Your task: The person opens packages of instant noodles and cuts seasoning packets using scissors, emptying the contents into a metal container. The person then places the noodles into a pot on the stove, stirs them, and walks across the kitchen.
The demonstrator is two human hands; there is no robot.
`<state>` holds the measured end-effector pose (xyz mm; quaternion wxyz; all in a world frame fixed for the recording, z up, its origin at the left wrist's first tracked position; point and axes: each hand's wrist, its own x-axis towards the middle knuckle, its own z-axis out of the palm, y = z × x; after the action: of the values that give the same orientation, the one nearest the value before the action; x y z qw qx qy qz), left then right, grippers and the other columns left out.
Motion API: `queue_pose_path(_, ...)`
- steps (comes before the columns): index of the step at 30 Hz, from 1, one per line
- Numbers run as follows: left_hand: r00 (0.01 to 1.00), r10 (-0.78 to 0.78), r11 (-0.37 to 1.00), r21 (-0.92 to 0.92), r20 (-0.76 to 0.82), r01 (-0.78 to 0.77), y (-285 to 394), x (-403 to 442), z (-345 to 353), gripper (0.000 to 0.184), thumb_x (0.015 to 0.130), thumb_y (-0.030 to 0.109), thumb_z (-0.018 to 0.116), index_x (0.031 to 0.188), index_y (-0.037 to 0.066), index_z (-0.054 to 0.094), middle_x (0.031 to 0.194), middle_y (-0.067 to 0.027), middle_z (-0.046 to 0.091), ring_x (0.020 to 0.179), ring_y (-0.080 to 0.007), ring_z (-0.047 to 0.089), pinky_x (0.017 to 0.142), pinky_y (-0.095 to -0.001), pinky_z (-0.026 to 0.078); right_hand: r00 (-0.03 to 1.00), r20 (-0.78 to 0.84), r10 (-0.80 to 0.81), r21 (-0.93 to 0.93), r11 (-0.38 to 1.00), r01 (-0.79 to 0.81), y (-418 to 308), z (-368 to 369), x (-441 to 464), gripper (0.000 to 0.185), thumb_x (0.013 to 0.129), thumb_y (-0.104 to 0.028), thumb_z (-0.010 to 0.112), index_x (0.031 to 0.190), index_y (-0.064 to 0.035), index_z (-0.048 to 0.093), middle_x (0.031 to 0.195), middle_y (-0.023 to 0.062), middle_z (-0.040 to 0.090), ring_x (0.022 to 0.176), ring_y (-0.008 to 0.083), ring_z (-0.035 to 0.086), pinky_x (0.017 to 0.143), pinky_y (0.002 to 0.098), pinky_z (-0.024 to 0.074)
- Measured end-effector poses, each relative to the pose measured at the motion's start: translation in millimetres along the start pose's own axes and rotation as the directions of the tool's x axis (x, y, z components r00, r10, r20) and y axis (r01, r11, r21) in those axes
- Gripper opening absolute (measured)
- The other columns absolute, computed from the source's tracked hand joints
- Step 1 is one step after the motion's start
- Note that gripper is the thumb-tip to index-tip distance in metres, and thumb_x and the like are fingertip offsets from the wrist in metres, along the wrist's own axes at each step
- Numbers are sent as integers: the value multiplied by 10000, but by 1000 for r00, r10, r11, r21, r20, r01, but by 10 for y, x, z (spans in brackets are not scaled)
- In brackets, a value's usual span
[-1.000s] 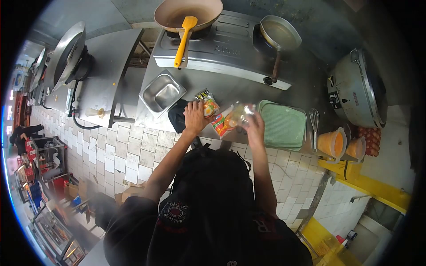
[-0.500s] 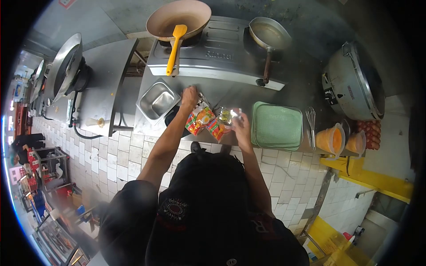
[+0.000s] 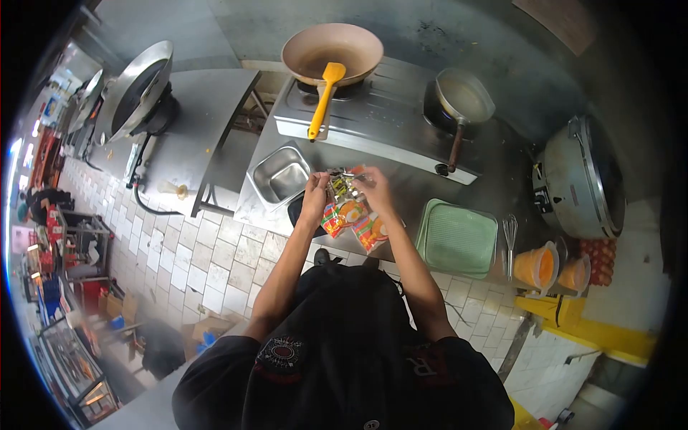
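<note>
Between my hands are several small shiny seasoning sachets (image 3: 342, 188), silvery and dark with green and yellow bits. My left hand (image 3: 314, 197) pinches at their left side, and my right hand (image 3: 375, 192) closes its fingers on their right side. Just below lie two bright noodle packets, a left packet (image 3: 341, 218) and a right packet (image 3: 370, 232), in red, orange and green with a food picture. A dark flat thing (image 3: 295, 210) sits partly hidden beside my left wrist. Left of my hands stands a metal pan (image 3: 275, 194).
A gas stove (image 3: 380, 136) runs behind, carrying a wide frying pan (image 3: 358, 43) with a yellow spatula (image 3: 324, 104) and a smaller saucepan (image 3: 469, 100). Rightward are a green basket (image 3: 459, 276), a whisk (image 3: 509, 240), orange-filled jugs (image 3: 530, 266), a large cooker (image 3: 573, 193) and eggs (image 3: 600, 261).
My right hand has moved left, toward my left hand, and the sachets are now gathered between both. The left hand has shifted closer to them. The whole view has tilted.
</note>
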<state>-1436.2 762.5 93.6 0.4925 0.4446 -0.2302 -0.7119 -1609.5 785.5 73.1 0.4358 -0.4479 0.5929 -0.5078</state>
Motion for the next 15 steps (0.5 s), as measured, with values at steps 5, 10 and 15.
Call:
queue_pose_path(5, 965, 261, 876, 416, 13, -242, 135, -360, -158, 209, 873, 96, 718, 998, 18, 569, 846, -22, 648, 765, -104, 614, 720, -235, 484, 1000, -12, 25, -53, 998, -26, -176, 166, -95, 321, 868, -267, 742, 1027, -20, 613, 897, 73, 686, 828, 150, 629, 746, 310, 494)
queue_pose_path(10, 950, 308, 931, 222, -45, -291, 261, -529, -258, 185, 873, 49, 706, 1000, 5, 580, 914, -64, 693, 824, -106, 646, 730, -243, 509, 987, -133, -90, -243, 968, 55, 535, 24, 330, 287, 918, -283, 667, 1030, -21, 633, 972, 133, 695, 868, 248, 664, 783, 366, 499)
queue_pose_path(15, 986, 163, 975, -148, -44, -167, 413, -708, -144, 181, 879, 1, 687, 1003, 19, 556, 970, -93, 687, 848, -135, 664, 750, -292, 559, 863, 28, -504, -658, 641, 396, 268, 154, 304, 321, 916, -329, 649, 1012, -22, 651, 1045, 155, 684, 904, 347, 648, 767, 418, 506)
